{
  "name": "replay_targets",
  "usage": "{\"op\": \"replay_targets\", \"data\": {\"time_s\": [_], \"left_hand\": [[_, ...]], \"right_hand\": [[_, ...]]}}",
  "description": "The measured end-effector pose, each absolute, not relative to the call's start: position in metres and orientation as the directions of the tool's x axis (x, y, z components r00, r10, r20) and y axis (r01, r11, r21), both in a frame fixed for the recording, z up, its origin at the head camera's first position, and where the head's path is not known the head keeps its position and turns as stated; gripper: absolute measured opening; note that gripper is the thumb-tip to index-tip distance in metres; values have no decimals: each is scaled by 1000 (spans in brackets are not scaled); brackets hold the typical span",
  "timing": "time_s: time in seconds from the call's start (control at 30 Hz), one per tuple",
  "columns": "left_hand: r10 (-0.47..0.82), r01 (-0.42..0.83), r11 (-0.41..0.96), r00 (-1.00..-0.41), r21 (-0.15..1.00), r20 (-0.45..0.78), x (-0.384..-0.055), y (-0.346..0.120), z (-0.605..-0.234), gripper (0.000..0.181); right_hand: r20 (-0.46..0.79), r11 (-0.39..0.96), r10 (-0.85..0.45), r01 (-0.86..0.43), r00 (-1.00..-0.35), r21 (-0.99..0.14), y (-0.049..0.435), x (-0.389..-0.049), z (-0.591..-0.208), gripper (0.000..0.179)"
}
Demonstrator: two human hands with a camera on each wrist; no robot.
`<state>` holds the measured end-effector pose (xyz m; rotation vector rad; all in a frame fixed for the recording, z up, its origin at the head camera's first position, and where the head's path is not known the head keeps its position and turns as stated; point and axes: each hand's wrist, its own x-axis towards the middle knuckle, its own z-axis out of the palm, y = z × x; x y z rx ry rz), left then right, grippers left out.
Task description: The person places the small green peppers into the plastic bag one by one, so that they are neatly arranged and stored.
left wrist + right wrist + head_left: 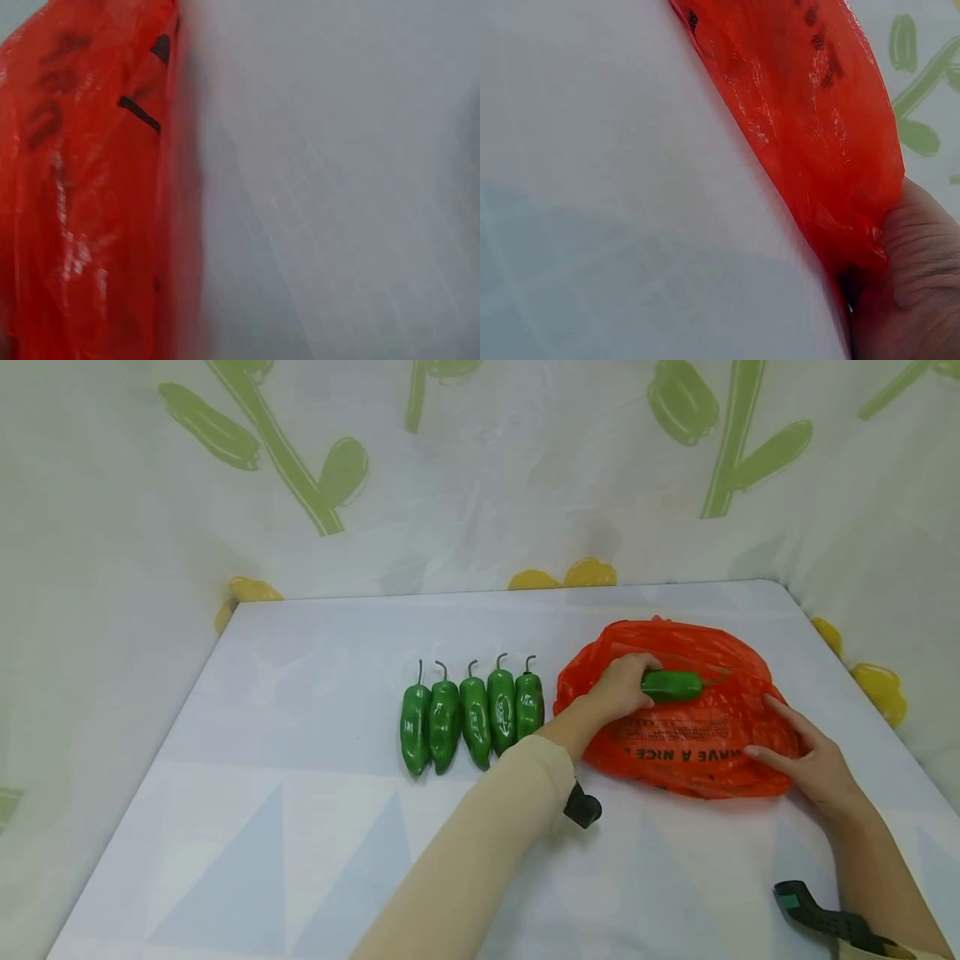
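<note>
My left hand (pixel 622 687) grips a green chili pepper (pixel 672 686) with a thin curved stem, over a red plastic bag (pixel 693 768). The bag bears black printing and lies crumpled on the table. At its right side my right hand (pixel 821 772) touches the plastic with forefinger and thumb straight and spread; its other fingers are hidden. In the right wrist view the thumb (pixel 922 240) rests against the bag. The left wrist view shows the bag (pixel 90 225) at its left edge, without the pepper. Whether the bag holds anything cannot be seen.
Several green chili peppers (pixel 474 718) lie side by side in a row left of the bag, stems away from me. The white table (pixel 300 693) has pale blue triangles. Behind it hangs a pale backdrop (pixel 480 485) with green and yellow plant prints.
</note>
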<state>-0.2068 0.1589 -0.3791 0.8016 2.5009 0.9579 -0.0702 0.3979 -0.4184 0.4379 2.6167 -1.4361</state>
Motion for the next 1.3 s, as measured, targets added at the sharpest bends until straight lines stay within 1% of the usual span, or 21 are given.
{"op": "replay_targets", "data": {"time_s": [0.13,0.3,0.47,0.73,0.97,1.07,1.3], "left_hand": [[577,355,633,-809,688,-113,-209,154,-382,47],[515,317,617,-855,720,-65,-207,151,-385,45],[471,293,600,-882,744,-33,-201,152,-391,46],[366,239,583,-931,776,12,-195,154,-397,48],[355,246,548,-934,800,44,-193,154,-391,48],[368,237,513,-929,825,39,-192,153,-387,51],[416,228,483,-909,846,7,-186,150,-379,64]], "right_hand": [[-233,525,197,303,-952,-795,397,-71,-419,76],[-214,501,188,281,-959,-818,395,-71,-421,76],[-200,505,176,263,-964,-822,392,-70,-423,75],[-195,512,163,252,-967,-821,391,-71,-422,76],[-197,520,157,250,-968,-817,393,-71,-422,75],[-199,513,159,253,-967,-820,395,-71,-422,75],[-218,500,167,273,-962,-822,397,-69,-422,74]]}}
